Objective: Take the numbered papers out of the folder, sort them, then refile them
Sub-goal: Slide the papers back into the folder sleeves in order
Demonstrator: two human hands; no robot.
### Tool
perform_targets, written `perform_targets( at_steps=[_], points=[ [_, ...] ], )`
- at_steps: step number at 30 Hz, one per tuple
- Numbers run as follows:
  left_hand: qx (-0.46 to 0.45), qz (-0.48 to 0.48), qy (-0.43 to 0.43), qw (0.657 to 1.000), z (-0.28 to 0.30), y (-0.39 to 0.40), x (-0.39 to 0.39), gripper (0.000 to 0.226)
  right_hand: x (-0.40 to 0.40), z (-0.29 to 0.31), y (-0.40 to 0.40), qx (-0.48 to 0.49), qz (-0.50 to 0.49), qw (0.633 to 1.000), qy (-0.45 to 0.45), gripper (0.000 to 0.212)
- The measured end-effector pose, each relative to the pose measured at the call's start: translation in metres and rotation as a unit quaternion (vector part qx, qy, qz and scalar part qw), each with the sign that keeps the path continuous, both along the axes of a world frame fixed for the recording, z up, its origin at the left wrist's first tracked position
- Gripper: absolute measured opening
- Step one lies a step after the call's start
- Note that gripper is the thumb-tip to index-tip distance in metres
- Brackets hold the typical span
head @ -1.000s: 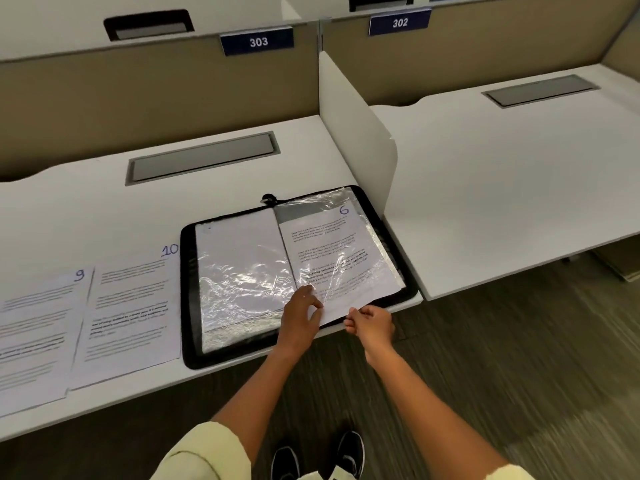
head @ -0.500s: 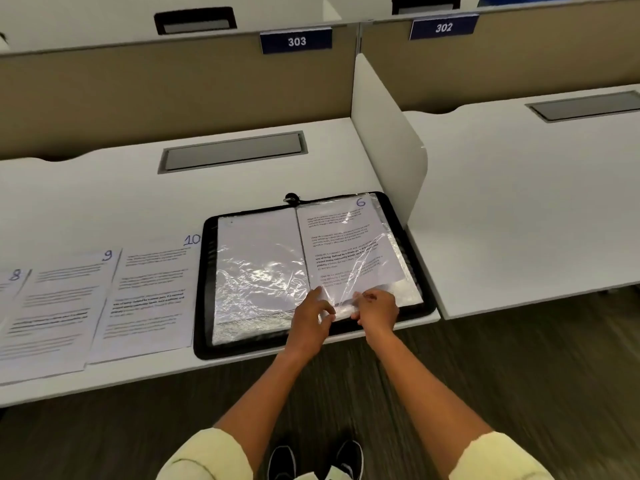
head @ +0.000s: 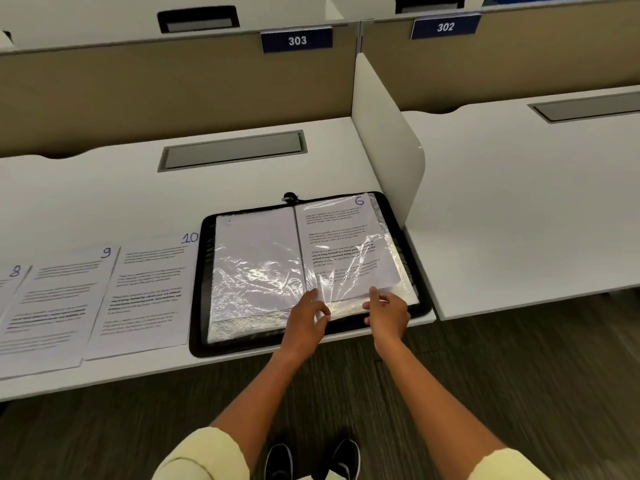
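White desk (head: 104,188), centre: left hand (head: 304,322) and right hand (head: 389,315) pinch flimsy, slippery sleeve (head: 346,299) holding light sheet 6 (head: 341,244); grip corners.

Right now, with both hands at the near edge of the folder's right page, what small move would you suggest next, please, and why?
Probably slide paper 6 fully into or out of its plastic sleeve; which way isn't clear. The left hand pinches the sleeve's near edge, and the right hand grips the paper's near corner, which sits askew.
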State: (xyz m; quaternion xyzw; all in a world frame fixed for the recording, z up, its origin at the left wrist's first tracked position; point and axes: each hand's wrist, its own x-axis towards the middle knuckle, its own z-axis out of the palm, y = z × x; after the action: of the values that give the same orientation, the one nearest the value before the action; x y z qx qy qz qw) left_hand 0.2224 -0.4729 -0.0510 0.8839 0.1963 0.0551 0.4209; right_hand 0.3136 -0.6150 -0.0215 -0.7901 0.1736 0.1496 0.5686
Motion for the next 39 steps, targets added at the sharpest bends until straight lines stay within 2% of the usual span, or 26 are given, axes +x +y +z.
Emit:
perform_targets(
  at_steps=[3, 9, 15, 19, 23, 28, 35, 37, 39],
  points=[
    [0.01, -0.01, 0.006, 1.0, -0.002, -0.002, 0.0, 0.007, 0.001, 0.0, -0.012, -0.006, -0.034, 0.999, -0.028, 0.036],
    [0.02, -0.007, 0.027, 0.999, 0.0, -0.006, 0.002, 0.006, 0.016, 0.003, -0.031, 0.004, -0.117, 0.992, -0.045, 0.029],
    [0.013, -0.051, 0.046, 0.998, 0.015, -0.001, 0.006, 0.008, 0.023, 0.009, -0.032, 0.063, -0.089, 0.991, -0.078, 0.013],
    [-0.026, -0.039, 0.04, 0.998, 0.029, 0.005, 0.013, 0.02, 0.02, 0.02, -0.024, 0.132, -0.071, 0.984, -0.094, 0.014],
    [-0.078, 0.012, 0.044, 0.996, 0.051, 0.002, 0.021, 0.029, 0.012, 0.04, -0.01, 0.183, -0.008, 0.975, -0.127, 0.014],
    [-0.185, 0.084, -0.031, 0.979, 0.085, 0.0, 0.03, 0.033, -0.003, 0.061, 0.017, 0.204, 0.124, 0.953, -0.188, 0.018],
    [-0.183, 0.17, -0.111, 0.962, 0.113, 0.031, 0.01, 0.065, -0.034, 0.073, 0.069, 0.185, 0.252, 0.923, -0.224, 0.015],
    [-0.169, 0.199, -0.119, 0.958, 0.114, 0.045, -0.002, 0.061, -0.043, 0.073, 0.082, 0.178, 0.285, 0.914, -0.228, 0.015],
    [-0.154, 0.223, -0.118, 0.955, 0.115, 0.059, -0.013, 0.04, -0.052, 0.071, 0.093, 0.171, 0.33, 0.901, -0.222, 0.02]
  ],
)
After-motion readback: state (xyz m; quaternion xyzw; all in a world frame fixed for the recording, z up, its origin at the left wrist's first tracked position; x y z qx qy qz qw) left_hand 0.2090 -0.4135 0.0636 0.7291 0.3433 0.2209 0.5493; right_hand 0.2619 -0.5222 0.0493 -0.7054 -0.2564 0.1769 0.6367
